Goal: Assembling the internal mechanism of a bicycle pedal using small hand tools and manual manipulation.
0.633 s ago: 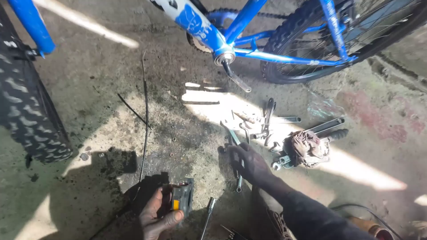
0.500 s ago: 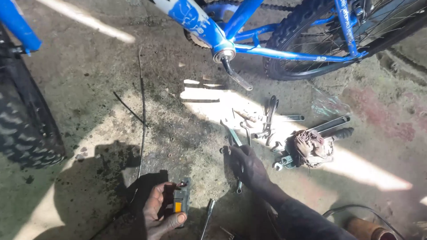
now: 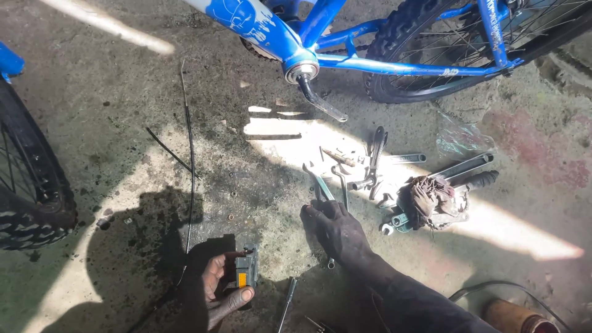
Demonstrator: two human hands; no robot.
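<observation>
At the far left of the frame a knobby black tyre (image 3: 28, 191) fills the edge, and a thin black cable (image 3: 188, 160) runs down the concrete floor (image 3: 111, 92) just right of it. Low in the frame, left of centre, my left hand (image 3: 216, 290) is wrapped around a small dark pedal with an orange reflector (image 3: 245, 276), fingers curled under it and thumb on its near side. A screwdriver (image 3: 287, 305) lies on the floor just right of that hand. At centre, my right hand (image 3: 336, 228) rests palm down on the floor with its fingertips on the handle of the green-gripped pliers (image 3: 320, 185); I cannot tell whether the fingers have closed around them. Across the top stretches the blue bicycle frame (image 3: 370, 61), its crank arm (image 3: 320, 103) hanging toward the sunlit patch. Right of my hand lie spanners (image 3: 376, 157) and a dirty rag (image 3: 431, 200) among other tools, with a brown cylinder (image 3: 512, 317) at lower right.
</observation>
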